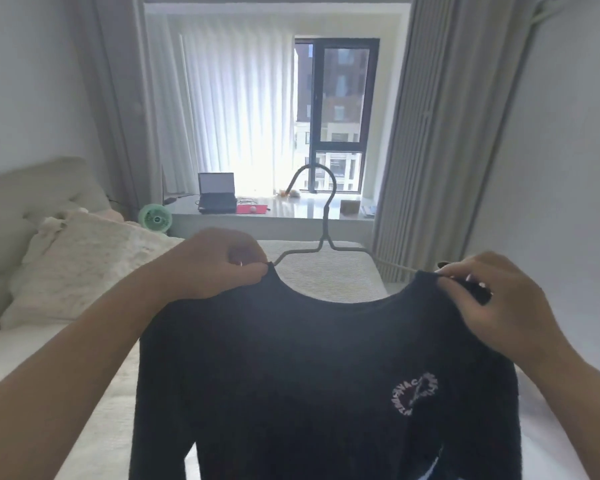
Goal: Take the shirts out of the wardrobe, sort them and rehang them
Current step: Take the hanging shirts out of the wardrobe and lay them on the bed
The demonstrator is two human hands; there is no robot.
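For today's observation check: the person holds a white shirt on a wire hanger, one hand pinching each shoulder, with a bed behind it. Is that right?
Not quite: the shirt is dark, nearly black, not white, as the head view shows. The rest holds: it sits on a wire hanger, the left hand and right hand each pinch a shoulder, and a bed lies behind it.
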